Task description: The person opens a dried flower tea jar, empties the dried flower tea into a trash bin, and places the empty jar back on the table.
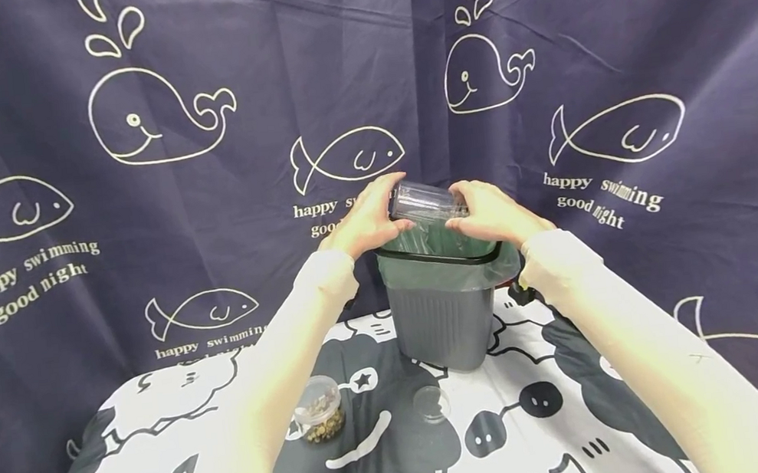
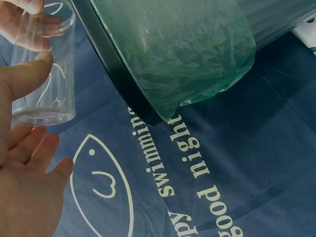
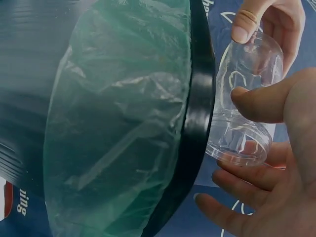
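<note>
Navy whale-print cloth [image 1: 349, 54] backs a lined bin [image 1: 440, 330]; above it, left hand [image 1: 369, 220] and right hand [image 1: 495, 214] grip a clear container [image 1: 425, 201] with curved fingers [image 1: 386, 182].

Cylindrical clear plastic jar [image 1: 424, 202]: one. Squat round clear tub [image 1: 318, 406]: one. Flat clear round disc [image 1: 431, 404]: one. Grey ribbed bin [image 1: 443, 330]: one. Translucent green plastic liner [image 1: 425, 275]: one. White-outlined whale prints [image 1: 158, 117] [image 1: 485, 75]: two.
</note>
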Demonstrator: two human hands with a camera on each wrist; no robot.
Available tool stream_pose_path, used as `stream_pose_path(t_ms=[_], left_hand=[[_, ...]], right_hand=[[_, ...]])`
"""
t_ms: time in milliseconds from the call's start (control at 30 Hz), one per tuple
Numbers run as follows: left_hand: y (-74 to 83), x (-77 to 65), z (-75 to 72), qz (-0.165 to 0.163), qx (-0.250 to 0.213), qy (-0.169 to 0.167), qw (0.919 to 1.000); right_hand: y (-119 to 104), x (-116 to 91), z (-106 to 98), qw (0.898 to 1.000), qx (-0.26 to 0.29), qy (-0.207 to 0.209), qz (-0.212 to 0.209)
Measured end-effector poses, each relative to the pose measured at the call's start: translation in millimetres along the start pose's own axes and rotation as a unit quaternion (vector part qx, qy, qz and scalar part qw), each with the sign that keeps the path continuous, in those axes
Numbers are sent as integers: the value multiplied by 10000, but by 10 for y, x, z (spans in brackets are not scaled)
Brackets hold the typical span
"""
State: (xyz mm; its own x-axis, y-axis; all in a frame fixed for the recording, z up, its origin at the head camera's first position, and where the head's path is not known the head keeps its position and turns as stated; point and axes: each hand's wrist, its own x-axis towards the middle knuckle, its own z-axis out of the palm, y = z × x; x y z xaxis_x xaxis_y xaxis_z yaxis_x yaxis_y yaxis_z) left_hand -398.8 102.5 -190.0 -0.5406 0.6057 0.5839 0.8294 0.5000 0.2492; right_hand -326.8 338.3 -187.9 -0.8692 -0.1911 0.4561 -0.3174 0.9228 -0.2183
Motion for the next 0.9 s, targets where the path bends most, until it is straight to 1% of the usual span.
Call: stream_pose_path(t_ms=[100,267,400,500,567,667,800,900], left_hand=[[-18,-5,4,-68,62,64,9999],[-50,-45,16,-289,124,12,9995],[-75,-77,31,-218,102,62,9997],[-95,-100,37,-140,87,133,9998],[-110,-115,39,-145,92,148,9997],[-128,-138,41,-241,91,159,9995],[-134,-167,54,-461,95,181,9987],[-144,-174,62,-515,197,198,9983]], right_hand=[[-19,3,1,10000,41,52,23],[-57,12,13,9999,59,90,-9],[-89,8,23,9999,99,85,1],[-110,6,31,9997,220,109,-45],[-123,10,36,9993,319,147,-93],[-147,19,36,9984,516,213,-97],[-181,32,39,9967,754,300,-96],[-211,54,36,9957,826,381,-166]])
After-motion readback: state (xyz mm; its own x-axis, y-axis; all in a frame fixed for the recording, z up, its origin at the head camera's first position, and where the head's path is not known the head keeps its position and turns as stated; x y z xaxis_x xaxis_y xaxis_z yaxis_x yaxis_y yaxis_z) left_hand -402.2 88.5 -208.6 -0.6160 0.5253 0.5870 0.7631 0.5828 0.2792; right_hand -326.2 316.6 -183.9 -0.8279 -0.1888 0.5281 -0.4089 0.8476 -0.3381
